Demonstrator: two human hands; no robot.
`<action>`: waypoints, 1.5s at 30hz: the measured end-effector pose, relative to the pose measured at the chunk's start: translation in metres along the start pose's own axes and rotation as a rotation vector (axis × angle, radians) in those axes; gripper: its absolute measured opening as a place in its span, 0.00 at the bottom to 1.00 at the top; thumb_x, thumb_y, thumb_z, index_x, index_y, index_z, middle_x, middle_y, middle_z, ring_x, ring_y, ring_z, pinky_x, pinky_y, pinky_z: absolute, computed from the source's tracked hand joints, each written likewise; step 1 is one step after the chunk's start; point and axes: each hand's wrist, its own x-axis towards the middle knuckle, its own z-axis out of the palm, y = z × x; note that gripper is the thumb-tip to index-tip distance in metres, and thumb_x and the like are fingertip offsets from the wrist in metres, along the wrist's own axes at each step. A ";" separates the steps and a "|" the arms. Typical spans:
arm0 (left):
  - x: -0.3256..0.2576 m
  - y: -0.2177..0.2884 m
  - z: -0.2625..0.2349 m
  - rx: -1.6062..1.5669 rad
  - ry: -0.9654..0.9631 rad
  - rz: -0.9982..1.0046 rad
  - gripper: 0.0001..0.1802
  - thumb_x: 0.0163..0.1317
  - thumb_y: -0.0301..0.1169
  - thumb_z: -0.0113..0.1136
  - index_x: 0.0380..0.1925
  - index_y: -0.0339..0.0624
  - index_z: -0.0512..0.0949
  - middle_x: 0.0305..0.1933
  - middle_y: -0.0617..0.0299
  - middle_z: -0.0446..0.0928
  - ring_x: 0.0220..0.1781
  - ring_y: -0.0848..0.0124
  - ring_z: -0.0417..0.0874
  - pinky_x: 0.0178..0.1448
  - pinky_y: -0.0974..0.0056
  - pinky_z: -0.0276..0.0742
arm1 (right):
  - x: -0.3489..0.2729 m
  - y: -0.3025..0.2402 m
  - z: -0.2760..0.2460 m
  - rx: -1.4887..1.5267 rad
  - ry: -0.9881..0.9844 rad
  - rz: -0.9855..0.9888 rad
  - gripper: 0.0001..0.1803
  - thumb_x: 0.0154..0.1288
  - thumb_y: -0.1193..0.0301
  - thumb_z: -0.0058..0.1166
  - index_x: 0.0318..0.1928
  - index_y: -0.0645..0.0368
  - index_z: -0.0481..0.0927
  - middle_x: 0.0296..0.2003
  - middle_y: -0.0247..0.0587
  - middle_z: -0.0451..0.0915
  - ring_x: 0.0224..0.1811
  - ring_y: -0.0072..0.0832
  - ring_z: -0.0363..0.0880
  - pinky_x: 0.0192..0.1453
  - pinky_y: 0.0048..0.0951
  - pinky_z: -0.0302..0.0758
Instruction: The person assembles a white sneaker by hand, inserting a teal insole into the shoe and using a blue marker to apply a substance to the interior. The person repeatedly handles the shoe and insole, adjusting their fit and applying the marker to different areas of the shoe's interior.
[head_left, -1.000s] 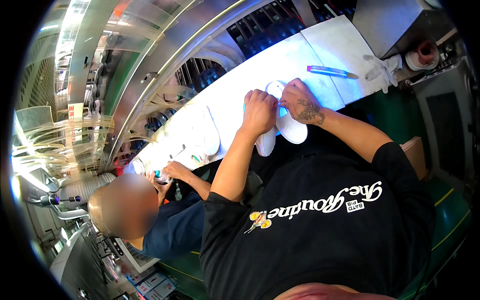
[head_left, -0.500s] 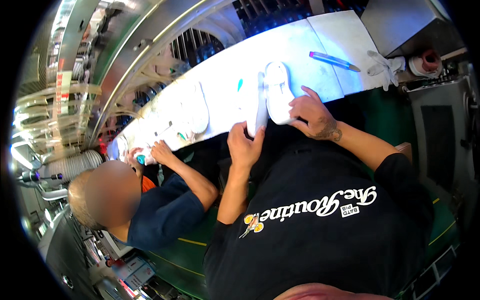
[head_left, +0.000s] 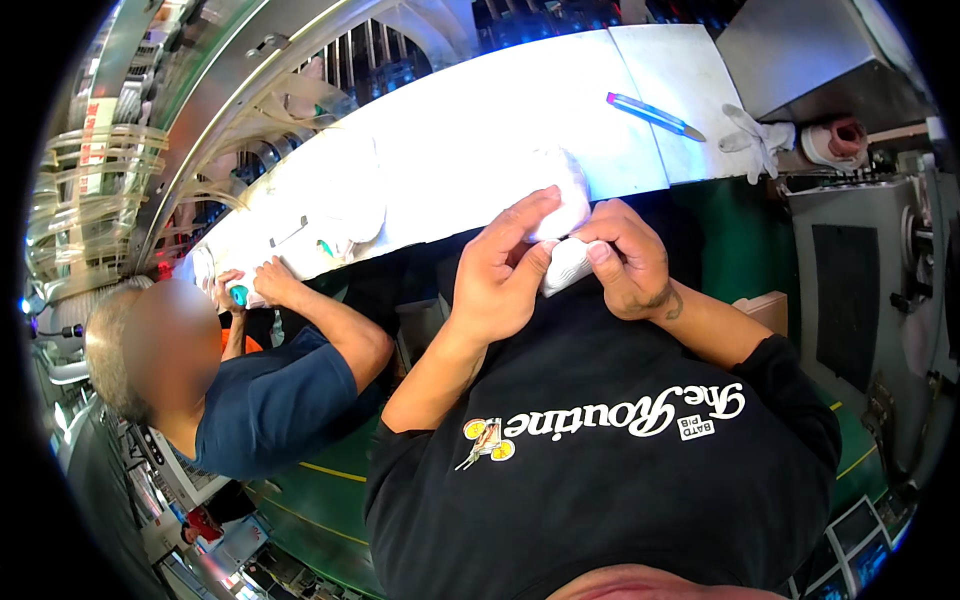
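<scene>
Just in front of my chest, at the table's near edge, my left hand (head_left: 505,265) and my right hand (head_left: 630,260) are closed together on a white shoe (head_left: 568,190). Its rounded far end points at the table. A ribbed white part (head_left: 567,268), like the end of a sole, shows between my two thumbs. Left fingertips press on the smooth upper part, while the right thumb lies on the ribbed part. My fingers cover the join, so I cannot tell whether the two parts are attached.
A long white table (head_left: 480,110) curves ahead. Upon it lie a blue brush (head_left: 655,117) and a white glove (head_left: 755,140). A shoe with a reddish inside (head_left: 838,143) is far right. To my left a co-worker (head_left: 290,390) handles a white and teal thing.
The shoe and the slim white piece, earlier side by side on the table, are drawn nearer my chest and held together. Both hands have closed in on them.
</scene>
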 end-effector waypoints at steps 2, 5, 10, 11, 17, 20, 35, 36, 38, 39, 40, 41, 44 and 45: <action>-0.001 -0.002 0.011 -0.161 -0.015 0.014 0.18 0.80 0.23 0.61 0.65 0.31 0.78 0.75 0.44 0.78 0.55 0.75 0.87 0.55 0.69 0.84 | -0.005 -0.002 -0.003 0.001 0.053 0.007 0.07 0.78 0.73 0.63 0.49 0.63 0.83 0.38 0.41 0.79 0.35 0.28 0.75 0.41 0.29 0.73; -0.007 -0.007 0.033 -0.406 0.043 0.109 0.08 0.79 0.26 0.64 0.49 0.33 0.75 0.74 0.38 0.78 0.52 0.77 0.85 0.52 0.69 0.83 | -0.016 0.000 -0.007 0.028 0.127 0.026 0.08 0.77 0.73 0.66 0.49 0.62 0.83 0.38 0.40 0.79 0.34 0.26 0.73 0.39 0.28 0.71; -0.008 -0.009 0.027 0.127 -0.115 0.250 0.11 0.78 0.28 0.65 0.43 0.37 0.70 0.74 0.31 0.77 0.42 0.80 0.81 0.44 0.72 0.79 | -0.027 -0.011 -0.013 0.031 0.124 0.081 0.08 0.74 0.76 0.68 0.49 0.62 0.82 0.38 0.39 0.78 0.33 0.24 0.71 0.38 0.27 0.69; -0.010 -0.008 0.028 0.141 -0.111 0.235 0.12 0.78 0.28 0.65 0.43 0.37 0.70 0.73 0.31 0.78 0.44 0.79 0.82 0.45 0.72 0.80 | -0.029 -0.012 -0.014 0.031 0.100 0.087 0.08 0.75 0.77 0.66 0.49 0.63 0.81 0.39 0.39 0.76 0.35 0.24 0.70 0.39 0.26 0.69; -0.012 -0.010 0.031 0.201 -0.072 0.286 0.12 0.78 0.28 0.66 0.43 0.37 0.69 0.70 0.31 0.81 0.53 0.70 0.88 0.50 0.68 0.83 | -0.033 -0.012 -0.013 0.019 0.078 0.080 0.08 0.74 0.80 0.65 0.48 0.63 0.79 0.40 0.40 0.75 0.35 0.24 0.69 0.38 0.26 0.67; -0.013 -0.008 0.032 0.222 -0.064 0.270 0.13 0.78 0.28 0.66 0.43 0.37 0.69 0.70 0.29 0.81 0.55 0.67 0.89 0.51 0.67 0.84 | -0.031 -0.008 -0.010 0.005 0.130 0.054 0.09 0.71 0.78 0.69 0.46 0.61 0.81 0.36 0.38 0.77 0.31 0.23 0.70 0.34 0.26 0.68; -0.008 -0.022 0.022 -0.106 -0.016 0.134 0.17 0.74 0.25 0.70 0.46 0.38 0.67 0.67 0.30 0.83 0.39 0.74 0.88 0.39 0.70 0.83 | -0.003 -0.023 -0.033 -0.223 -0.045 0.308 0.21 0.63 0.63 0.80 0.47 0.59 0.83 0.38 0.40 0.81 0.35 0.30 0.78 0.40 0.32 0.77; -0.004 -0.022 0.022 -0.140 -0.029 0.153 0.18 0.73 0.24 0.70 0.48 0.38 0.67 0.68 0.30 0.82 0.38 0.73 0.88 0.39 0.69 0.83 | 0.009 -0.029 -0.042 -0.356 -0.108 0.276 0.23 0.62 0.60 0.80 0.48 0.59 0.83 0.40 0.40 0.82 0.38 0.32 0.80 0.43 0.34 0.78; 0.004 -0.019 0.020 -0.106 -0.074 0.198 0.20 0.71 0.23 0.72 0.50 0.37 0.68 0.67 0.32 0.82 0.36 0.71 0.87 0.39 0.68 0.84 | 0.026 -0.033 -0.048 -0.443 -0.183 0.176 0.27 0.64 0.58 0.78 0.55 0.60 0.85 0.45 0.44 0.84 0.50 0.41 0.81 0.58 0.42 0.79; 0.009 -0.017 0.017 -0.038 -0.106 0.223 0.21 0.69 0.23 0.74 0.51 0.37 0.69 0.65 0.34 0.83 0.36 0.70 0.86 0.40 0.67 0.84 | 0.029 -0.028 -0.048 -0.409 -0.193 0.143 0.27 0.65 0.58 0.77 0.57 0.60 0.85 0.46 0.45 0.84 0.51 0.42 0.81 0.59 0.42 0.79; 0.014 -0.013 0.015 0.031 -0.136 0.248 0.22 0.67 0.23 0.75 0.52 0.37 0.70 0.63 0.37 0.84 0.36 0.68 0.86 0.40 0.66 0.85 | 0.031 -0.021 -0.048 -0.374 -0.204 0.110 0.27 0.67 0.59 0.76 0.59 0.61 0.85 0.47 0.46 0.85 0.52 0.43 0.81 0.61 0.43 0.79; 0.020 -0.002 0.012 0.147 -0.113 0.282 0.23 0.64 0.23 0.77 0.52 0.37 0.71 0.59 0.41 0.84 0.37 0.67 0.85 0.39 0.65 0.84 | 0.035 -0.017 -0.049 -0.339 -0.213 0.079 0.27 0.68 0.60 0.75 0.61 0.61 0.85 0.48 0.47 0.85 0.53 0.44 0.81 0.62 0.43 0.78; 0.030 0.019 0.004 0.491 -0.002 0.334 0.27 0.51 0.25 0.87 0.45 0.38 0.77 0.44 0.54 0.78 0.40 0.63 0.82 0.40 0.64 0.79 | 0.043 -0.019 -0.056 -0.352 -0.283 0.070 0.22 0.77 0.64 0.66 0.65 0.62 0.84 0.59 0.49 0.87 0.67 0.51 0.80 0.73 0.47 0.76; 0.029 0.019 0.005 0.502 -0.013 0.335 0.27 0.51 0.25 0.87 0.44 0.39 0.77 0.43 0.54 0.79 0.40 0.62 0.81 0.40 0.63 0.78 | 0.044 -0.018 -0.056 -0.354 -0.302 0.057 0.21 0.78 0.64 0.65 0.65 0.62 0.84 0.60 0.49 0.87 0.70 0.52 0.79 0.75 0.48 0.75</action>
